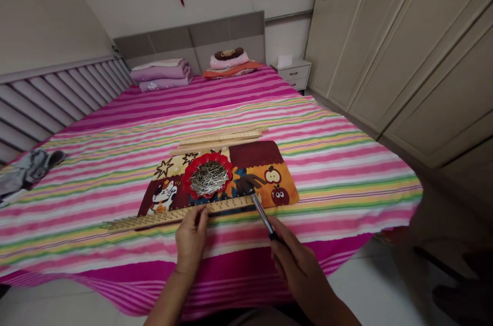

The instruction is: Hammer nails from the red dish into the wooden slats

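A claw hammer (262, 213) is in my right hand (298, 264), fingers wrapped round the dark grip. Its dark head sits over the right end of a wooden strip (223, 206), which has a row of nails standing along it. My left hand (191, 238) is closed at the strip's near edge, thumb and fingers pinched against it. Whether a nail is also between those fingertips is hidden. Just beyond the strip, a red scalloped bowl (186, 180) holds a heap of loose nails (210, 178). Bowl and strip rest on a cartoon-patterned mat (257, 154).
More wooden strips (221, 138) lie behind the mat. Everything rests on a bed with a striped cover (331, 161). Grey clothing (33, 169) lies at left, folded bedding (164, 74) near the headboard. A wardrobe (404, 49) stands on the right, beyond a nightstand (295, 74).
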The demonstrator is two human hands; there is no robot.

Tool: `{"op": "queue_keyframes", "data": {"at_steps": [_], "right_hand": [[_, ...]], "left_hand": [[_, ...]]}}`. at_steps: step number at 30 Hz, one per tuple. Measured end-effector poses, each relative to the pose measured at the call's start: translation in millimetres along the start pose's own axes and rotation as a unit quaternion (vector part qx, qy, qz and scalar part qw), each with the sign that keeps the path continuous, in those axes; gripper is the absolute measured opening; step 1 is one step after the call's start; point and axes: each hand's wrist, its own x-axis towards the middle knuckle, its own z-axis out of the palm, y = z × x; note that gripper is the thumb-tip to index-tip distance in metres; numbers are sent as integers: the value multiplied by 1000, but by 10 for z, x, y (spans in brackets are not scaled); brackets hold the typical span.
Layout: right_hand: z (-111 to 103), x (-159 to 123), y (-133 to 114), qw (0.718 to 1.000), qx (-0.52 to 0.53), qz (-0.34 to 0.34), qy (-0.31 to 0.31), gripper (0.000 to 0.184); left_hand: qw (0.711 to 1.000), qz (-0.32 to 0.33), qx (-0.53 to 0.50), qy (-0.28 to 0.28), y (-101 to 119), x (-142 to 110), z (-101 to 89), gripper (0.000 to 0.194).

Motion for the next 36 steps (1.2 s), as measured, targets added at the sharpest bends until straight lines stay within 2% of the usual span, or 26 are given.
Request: {"op": "queue_keyframes", "data": {"at_steps": [2,4,7,10,14,19,23,26,29,31,33,36], "right_hand": [[-26,-36,52,998,33,41,20,51],[-38,-64,124,996,52,68,36,53],[-54,-87,253,994,59,83,45,55],[-85,-98,359,994,55,75,51,55],[-134,-104,407,995,24,61,71,55],[-139,-98,384,995,17,65,71,54],[-118,-105,349,994,38,89,54,55],[-117,-110,337,992,47,104,54,55],[-119,-116,336,990,54,116,64,56],[-115,-125,325,988,64,123,66,56],[-109,-138,298,986,78,130,64,57],[-104,-156,238,986,86,133,57,55]], "left_hand": [[997,56,52,22,64,160,-110,26],[989,85,118,16,112,388,-153,24],[969,116,212,-58,148,730,-63,19],[937,158,281,-133,171,927,118,21],[910,163,329,-191,220,985,263,23],[912,134,335,-196,267,997,261,18],[920,108,328,-184,285,1005,166,19],[955,61,264,-119,273,965,6,17],[994,-12,103,-34,225,830,-197,19],[998,-60,-12,-8,179,682,-311,26],[990,-98,-99,4,125,506,-382,30],[980,-129,-150,-3,29,251,-387,33]]}}
